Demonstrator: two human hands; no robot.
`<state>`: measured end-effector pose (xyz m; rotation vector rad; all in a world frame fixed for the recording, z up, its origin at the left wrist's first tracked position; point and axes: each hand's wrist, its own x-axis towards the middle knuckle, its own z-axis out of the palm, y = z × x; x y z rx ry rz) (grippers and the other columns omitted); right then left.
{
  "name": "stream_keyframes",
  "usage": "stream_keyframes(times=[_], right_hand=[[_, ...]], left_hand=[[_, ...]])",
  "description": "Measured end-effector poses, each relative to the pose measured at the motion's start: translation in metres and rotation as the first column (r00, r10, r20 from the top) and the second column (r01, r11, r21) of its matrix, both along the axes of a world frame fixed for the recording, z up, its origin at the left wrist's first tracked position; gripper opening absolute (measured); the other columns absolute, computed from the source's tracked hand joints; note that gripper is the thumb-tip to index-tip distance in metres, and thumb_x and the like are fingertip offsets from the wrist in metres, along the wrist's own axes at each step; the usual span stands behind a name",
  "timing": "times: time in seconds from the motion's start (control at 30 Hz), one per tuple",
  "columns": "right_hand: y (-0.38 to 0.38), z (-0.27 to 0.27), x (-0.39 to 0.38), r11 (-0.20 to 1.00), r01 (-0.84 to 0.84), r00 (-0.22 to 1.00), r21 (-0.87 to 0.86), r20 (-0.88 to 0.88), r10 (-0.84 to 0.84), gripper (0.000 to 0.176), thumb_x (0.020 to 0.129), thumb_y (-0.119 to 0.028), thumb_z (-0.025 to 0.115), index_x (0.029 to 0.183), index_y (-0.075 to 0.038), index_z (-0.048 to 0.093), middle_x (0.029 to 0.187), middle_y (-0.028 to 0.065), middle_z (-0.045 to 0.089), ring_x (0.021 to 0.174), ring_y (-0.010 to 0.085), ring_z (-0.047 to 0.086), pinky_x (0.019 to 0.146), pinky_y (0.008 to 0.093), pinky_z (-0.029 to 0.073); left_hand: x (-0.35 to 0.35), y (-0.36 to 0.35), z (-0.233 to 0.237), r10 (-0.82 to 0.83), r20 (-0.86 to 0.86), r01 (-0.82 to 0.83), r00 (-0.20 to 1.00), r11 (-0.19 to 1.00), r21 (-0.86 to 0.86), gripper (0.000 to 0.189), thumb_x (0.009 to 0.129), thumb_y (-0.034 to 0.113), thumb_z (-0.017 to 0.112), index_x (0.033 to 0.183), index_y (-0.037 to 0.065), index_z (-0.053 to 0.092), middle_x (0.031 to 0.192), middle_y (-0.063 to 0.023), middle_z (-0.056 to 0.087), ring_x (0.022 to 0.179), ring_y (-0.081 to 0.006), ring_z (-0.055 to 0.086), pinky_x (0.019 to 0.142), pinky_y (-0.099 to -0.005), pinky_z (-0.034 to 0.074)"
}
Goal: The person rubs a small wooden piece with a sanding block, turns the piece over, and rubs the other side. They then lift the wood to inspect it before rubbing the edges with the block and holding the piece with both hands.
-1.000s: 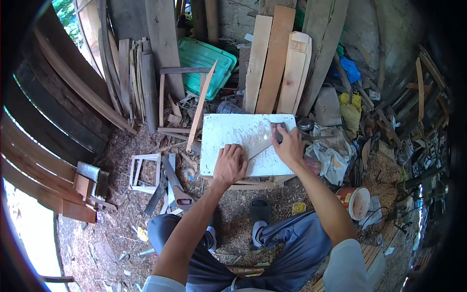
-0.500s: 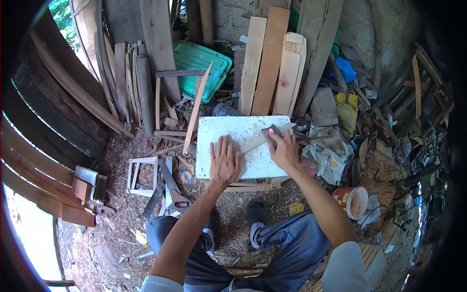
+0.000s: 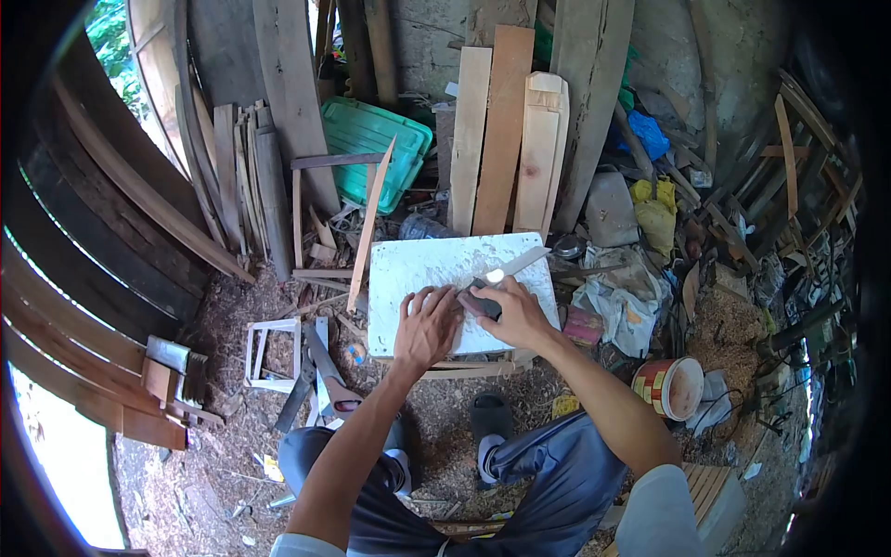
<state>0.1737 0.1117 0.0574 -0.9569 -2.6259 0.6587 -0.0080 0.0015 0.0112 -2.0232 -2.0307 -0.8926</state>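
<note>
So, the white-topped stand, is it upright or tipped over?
Upright: the white-topped stand has its broad surface facing up, the left hand lies on it, and wooden rails show below its near edge.

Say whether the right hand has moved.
Yes: the right hand has come nearer the person and a little left, away from the board's far right corner.

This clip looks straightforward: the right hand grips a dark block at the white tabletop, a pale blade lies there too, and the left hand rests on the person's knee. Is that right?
Not quite: the left hand is on the white tabletop, not the knee, as the head view shows. The right hand does grip the dark block, and the pale blade lies there too.
</note>
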Motion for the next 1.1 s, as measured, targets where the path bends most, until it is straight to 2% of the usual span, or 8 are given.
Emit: stream_keyframes(times=[0.1, 0.2, 0.43, 0.53, 0.77, 0.97, 1.0, 1.1], right_hand=[[0.013, 0.003, 0.001, 0.987, 0.082, 0.984, -0.137, -0.146, -0.102, 0.048, 0.081, -0.030, 0.075, 0.127, -0.020, 0.067, 0.116, 0.0193, 0.059, 0.109, 0.0377, 0.060, 0.093, 0.0490, 0.048], [0.021, 0.011, 0.004, 0.923, 0.352, 0.935, 0.152, -0.091, -0.342, 0.047, 0.082, -0.027, 0.073, 0.128, -0.022, 0.065, 0.114, 0.0188, 0.055, 0.107, 0.0393, 0.056, 0.089, 0.0536, 0.046], [0.026, -0.008, 0.005, 0.934, 0.304, 0.949, 0.189, 0.024, -0.314, 0.048, 0.080, -0.024, 0.071, 0.127, -0.021, 0.065, 0.117, 0.0186, 0.052, 0.110, 0.0401, 0.053, 0.089, 0.0569, 0.044], [0.019, -0.001, 0.003, 0.947, 0.276, 0.956, 0.162, 0.054, -0.288, 0.048, 0.079, -0.025, 0.071, 0.127, -0.021, 0.065, 0.118, 0.0184, 0.052, 0.111, 0.0396, 0.053, 0.091, 0.0579, 0.042], [0.006, 0.007, -0.004, 0.936, 0.324, 0.944, 0.137, 0.021, -0.329, 0.049, 0.080, -0.027, 0.070, 0.128, -0.017, 0.063, 0.119, 0.0192, 0.052, 0.111, 0.0386, 0.053, 0.091, 0.0585, 0.040], [0.004, 0.002, -0.012, 0.936, 0.324, 0.941, 0.139, 0.053, -0.334, 0.047, 0.081, -0.025, 0.069, 0.127, -0.014, 0.063, 0.121, 0.0190, 0.051, 0.112, 0.0397, 0.052, 0.091, 0.0589, 0.041], [0.004, 0.002, -0.014, 0.932, 0.331, 0.939, 0.149, 0.045, -0.341, 0.046, 0.082, -0.024, 0.069, 0.126, -0.014, 0.063, 0.122, 0.0190, 0.051, 0.113, 0.0395, 0.052, 0.091, 0.0585, 0.041], [-0.008, -0.008, -0.020, 0.952, 0.279, 0.960, 0.128, -0.066, -0.272, 0.044, 0.083, -0.020, 0.069, 0.125, -0.014, 0.063, 0.123, 0.0197, 0.051, 0.113, 0.0393, 0.053, 0.091, 0.0574, 0.043]], left_hand=[[-0.002, 0.001, -0.001, -0.045, -0.015, 0.045, 0.999, 0.998, -0.038, 0.034, 0.094, 0.027, 0.061, 0.122, 0.008, 0.061, 0.135, -0.0047, 0.057, 0.127, -0.0269, 0.047, 0.110, -0.0487, 0.031], [-0.004, 0.000, -0.001, -0.064, -0.035, 0.062, 0.997, 0.997, -0.055, 0.031, 0.093, 0.027, 0.063, 0.117, 0.009, 0.064, 0.135, -0.0033, 0.058, 0.126, -0.0268, 0.049, 0.109, -0.0478, 0.032], [0.007, 0.015, -0.002, 0.022, 0.036, -0.022, 0.999, 1.000, -0.011, 0.029, 0.091, 0.027, 0.064, 0.113, 0.009, 0.063, 0.125, -0.0080, 0.061, 0.122, -0.0277, 0.051, 0.108, -0.0500, 0.031], [0.008, 0.025, 0.006, 0.029, -0.044, -0.034, 0.999, 0.992, -0.121, 0.031, 0.083, 0.026, 0.071, 0.108, 0.008, 0.066, 0.106, -0.0096, 0.063, 0.107, -0.0278, 0.055, 0.103, -0.0471, 0.032], [-0.025, -0.015, 0.028, 0.095, -0.085, -0.121, 0.992, 0.910, -0.397, 0.036, 0.079, 0.033, 0.071, 0.104, 0.008, 0.065, 0.107, -0.0101, 0.063, 0.109, -0.0283, 0.055, 0.105, -0.0508, 0.029], [-0.033, 0.011, -0.012, 0.352, -0.093, -0.361, 0.931, 0.927, -0.103, 0.056, 0.100, 0.035, 0.041, 0.142, -0.001, 0.045, 0.149, -0.0163, 0.042, 0.146, -0.0315, 0.029, 0.119, -0.0598, 0.009], [-0.024, 0.011, 0.000, 0.377, -0.119, -0.396, 0.918, 0.875, -0.278, 0.058, 0.103, 0.033, 0.030, 0.149, -0.003, 0.036, 0.159, -0.0157, 0.031, 0.151, -0.0309, 0.017, 0.120, -0.0591, 0.003], [-0.011, 0.017, -0.023, 0.429, -0.031, -0.424, 0.903, 0.877, -0.226, 0.059, 0.103, 0.033, 0.030, 0.150, -0.003, 0.034, 0.161, -0.0153, 0.027, 0.152, -0.0305, 0.015, 0.121, -0.0585, 0.003]])
